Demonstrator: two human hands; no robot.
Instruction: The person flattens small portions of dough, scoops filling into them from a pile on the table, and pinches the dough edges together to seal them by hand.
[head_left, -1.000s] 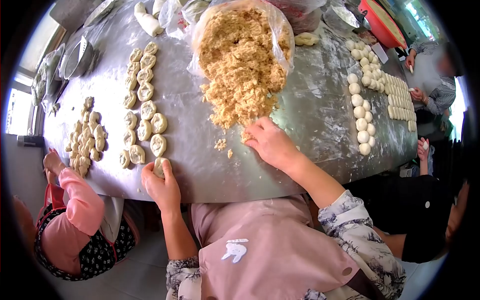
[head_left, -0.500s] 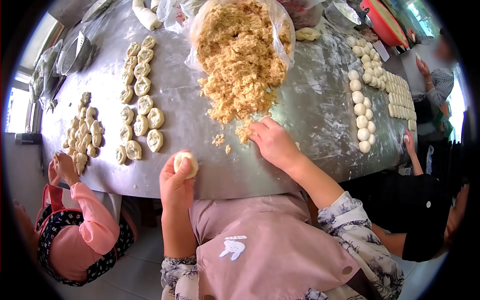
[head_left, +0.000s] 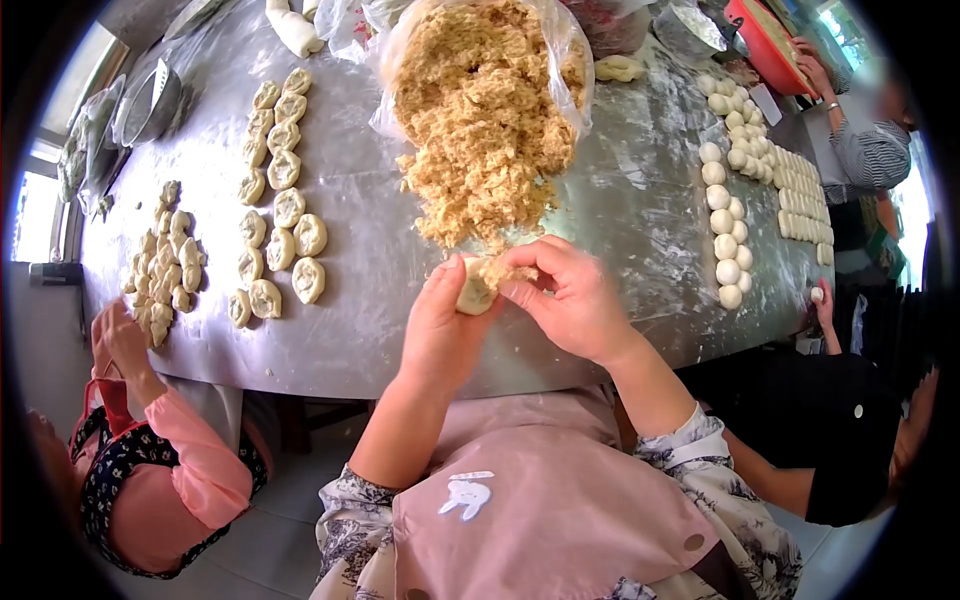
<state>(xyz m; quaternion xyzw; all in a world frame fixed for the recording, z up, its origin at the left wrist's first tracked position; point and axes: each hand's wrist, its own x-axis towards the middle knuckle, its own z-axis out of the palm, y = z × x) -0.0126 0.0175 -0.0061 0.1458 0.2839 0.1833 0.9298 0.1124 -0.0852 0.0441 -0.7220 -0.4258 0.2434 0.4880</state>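
Observation:
My left hand [head_left: 443,312] holds a pale dough piece [head_left: 476,294] over the near part of the metal table, its hollow facing up. Between the fingertips of my right hand [head_left: 572,297] is a clump of crumbly tan filling [head_left: 508,272], touching the dough's edge. Just beyond both hands, a large heap of the same filling [head_left: 480,130] spills toward me out of a clear plastic bag [head_left: 575,85]. The underside of the dough is hidden by my left fingers.
Rows of hollowed dough pieces [head_left: 284,170] lie on the left, beside a pile of small dough lumps [head_left: 165,265]. Round dough balls [head_left: 722,222] line the right, near a red basin [head_left: 770,50]. Co-workers stand at both sides; a person in pink sleeves [head_left: 205,455] works at the left.
My left hand has moved right and up with the dough, meeting my right hand. My right hand has lifted a clump of filling from the table. At back right, a person's hand now reaches the red basin.

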